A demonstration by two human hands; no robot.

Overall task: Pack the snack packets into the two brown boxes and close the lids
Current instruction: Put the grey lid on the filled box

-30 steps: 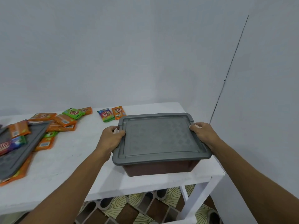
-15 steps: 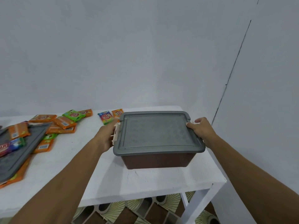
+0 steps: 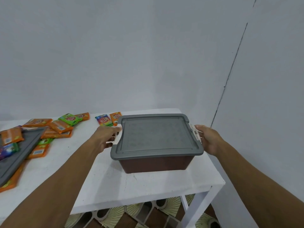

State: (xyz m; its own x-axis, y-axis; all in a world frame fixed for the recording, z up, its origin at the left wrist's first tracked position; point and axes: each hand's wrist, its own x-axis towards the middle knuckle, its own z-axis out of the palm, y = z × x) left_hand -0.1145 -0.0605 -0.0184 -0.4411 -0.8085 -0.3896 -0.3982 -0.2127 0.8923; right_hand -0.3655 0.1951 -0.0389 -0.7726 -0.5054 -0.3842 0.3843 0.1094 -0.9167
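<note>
A brown box [image 3: 156, 163] with a grey lid [image 3: 156, 134] shut on top stands on the right part of the white table [image 3: 102, 183]. My left hand [image 3: 105, 139] is at the box's left side, fingers curled on the white left latch [image 3: 115, 139]. At the right side my right hand [image 3: 209, 139] grips the white right latch [image 3: 195, 132], thumb on top. Several snack packets [image 3: 60, 127] lie loose on the table's left half, and two more packets [image 3: 108, 119] sit just behind the box's left corner.
A second grey lid [image 3: 18, 155] lies tilted over packets at the left edge of view. The box stands close to the table's right edge, with a wall corner [image 3: 230, 71] behind it. Patterned floor tiles [image 3: 115, 216] show under the table.
Both hands slid from the lid's edges down to the side latches; the right white latch now shows under my right thumb. The view shifted slightly, and the box stayed in place.
</note>
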